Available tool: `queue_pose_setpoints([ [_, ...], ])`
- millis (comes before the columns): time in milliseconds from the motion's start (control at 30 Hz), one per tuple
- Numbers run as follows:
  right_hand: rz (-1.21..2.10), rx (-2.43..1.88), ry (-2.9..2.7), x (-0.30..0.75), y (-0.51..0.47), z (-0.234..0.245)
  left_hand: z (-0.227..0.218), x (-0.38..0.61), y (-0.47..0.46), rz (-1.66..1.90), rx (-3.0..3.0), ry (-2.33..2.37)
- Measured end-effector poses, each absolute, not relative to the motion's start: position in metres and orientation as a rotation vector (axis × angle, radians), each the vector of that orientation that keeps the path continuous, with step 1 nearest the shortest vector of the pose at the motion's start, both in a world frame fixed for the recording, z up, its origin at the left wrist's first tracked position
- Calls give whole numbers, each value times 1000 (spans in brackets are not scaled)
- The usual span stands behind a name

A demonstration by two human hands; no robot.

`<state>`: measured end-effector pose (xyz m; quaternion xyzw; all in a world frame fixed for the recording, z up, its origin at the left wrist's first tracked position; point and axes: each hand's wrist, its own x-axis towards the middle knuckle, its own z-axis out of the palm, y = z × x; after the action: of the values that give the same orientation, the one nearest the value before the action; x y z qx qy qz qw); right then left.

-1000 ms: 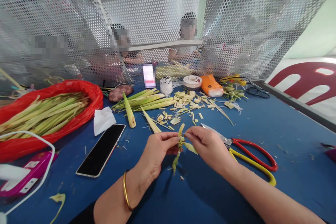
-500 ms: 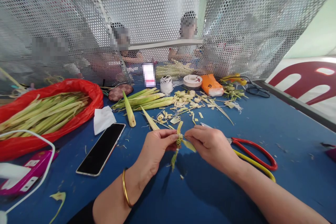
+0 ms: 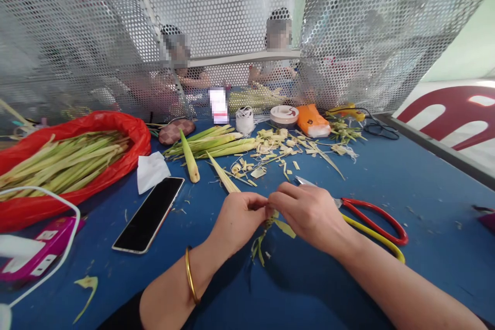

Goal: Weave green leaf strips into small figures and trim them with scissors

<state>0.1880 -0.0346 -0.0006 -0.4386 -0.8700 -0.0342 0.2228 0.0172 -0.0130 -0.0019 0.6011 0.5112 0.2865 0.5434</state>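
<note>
Over the blue table [image 3: 386, 175], dead centre, both hands meet on a small leaf piece [image 3: 280, 226]. The left hand [image 3: 240, 216] is curled tight, thumb and fingertips pinching one side of it. The right hand [image 3: 305, 214] is closed too, pinching the other side, knuckles up. The two hands touch, and between them they cover most of the leaf piece; only a pale flap and a few green strands [image 3: 258, 247] show, hanging just above the table. A gold bangle [image 3: 190, 274] sits on the left wrist.

Right behind the right hand lie scissors [image 3: 371, 221], red and yellow handles out to the right, blade tip poking out past the knuckles; the hand hides the pivot. Just beyond the left hand, a pale stalk [image 3: 224, 178] points in at it. Further back there are cut scraps [image 3: 278, 147] scattered wide, then a bundle of green stalks [image 3: 209, 144]. To the left lie a phone [image 3: 149, 214], face up, and a white tissue [image 3: 152, 171] beside it. A red bag [image 3: 96, 124] full of leaves fills the far left, with a pink device [image 3: 34, 250] and its white cable near the edge.

Along the back stand a thread spool [image 3: 245, 119], a tape roll [image 3: 284, 113] and an orange pack [image 3: 312, 122], all against the mesh screen [image 3: 367, 36]. Other people sit behind that screen, well apart.
</note>
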Motion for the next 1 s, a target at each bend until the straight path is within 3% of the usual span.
queue_pose_setpoints([
  [133, -17, -1302, -2372, 187, -35, 0, -2, 19, -15, 651, 1390, 1224],
  [400, 627, -1557, -2045, 191, -32, 10, 2, 19, -18, 589, 1529, 1180],
  [1000, 1768, -1316, -1319, 198, -22, 3, 11, 16, -20, 650, 1376, 916],
])
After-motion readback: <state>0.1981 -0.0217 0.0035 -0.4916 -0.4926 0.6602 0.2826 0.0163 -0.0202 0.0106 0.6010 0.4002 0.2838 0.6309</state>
